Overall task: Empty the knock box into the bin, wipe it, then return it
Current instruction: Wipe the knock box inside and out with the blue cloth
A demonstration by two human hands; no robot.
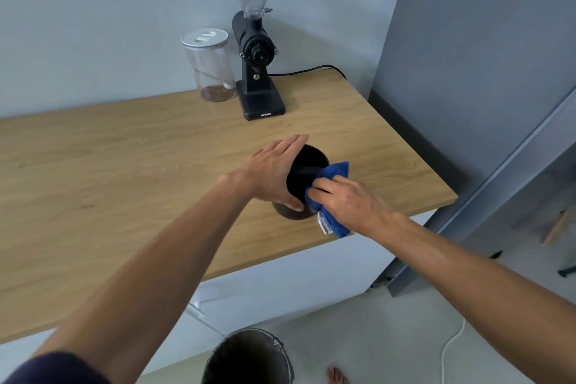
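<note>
Knock box: round black plastic knock box with a crossbar, tilted on the light wooden countertop near its front right corner.
Left hand: left hand wraps the box's side, steadying it.
Right hand: right hand clenches a blue cloth pressed at the rim, seemingly just inside.
Bin: grey metal bin on the floor below.
Behind: black coffee grinder, clear glass jar.

Soft even daylight, faint shadows, wide-angle edge bending, mild blur.
</note>
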